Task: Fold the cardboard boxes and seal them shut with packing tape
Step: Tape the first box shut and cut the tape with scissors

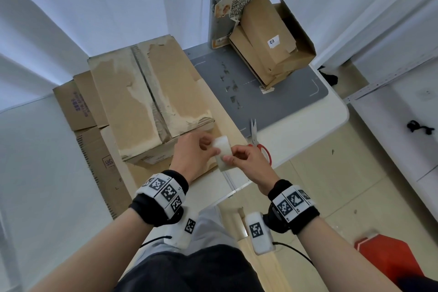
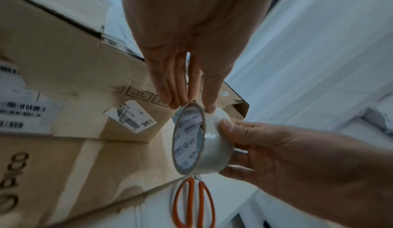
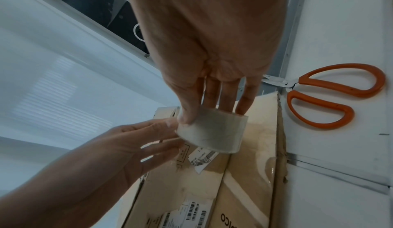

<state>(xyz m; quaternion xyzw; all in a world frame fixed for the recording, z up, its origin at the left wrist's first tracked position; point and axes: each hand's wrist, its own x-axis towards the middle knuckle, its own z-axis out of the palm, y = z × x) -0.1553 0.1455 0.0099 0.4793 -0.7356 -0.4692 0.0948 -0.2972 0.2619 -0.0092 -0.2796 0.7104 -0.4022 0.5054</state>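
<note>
A roll of clear packing tape [image 1: 222, 153] hangs between both hands just in front of a worn, folded cardboard box [image 1: 142, 92] with its top flaps closed. My right hand [image 1: 233, 157] grips the roll, thumb on the outer surface and fingers behind it [image 3: 212, 114]. My left hand [image 1: 208, 147] pinches the roll's far rim with nearly straight fingers [image 2: 191, 107]. The left wrist view shows the roll's printed core [image 2: 189, 141]. No pulled-out tape end is visible. Labels with barcodes sit on the box's side [image 2: 132, 117].
Orange-handled scissors [image 1: 257, 140] lie on the white table [image 1: 308, 121] right of my hands. Flattened cardboard [image 1: 78, 104] lies under and left of the box. A pile of open boxes [image 1: 267, 42] stands on the grey mat [image 1: 272, 92] at the back right.
</note>
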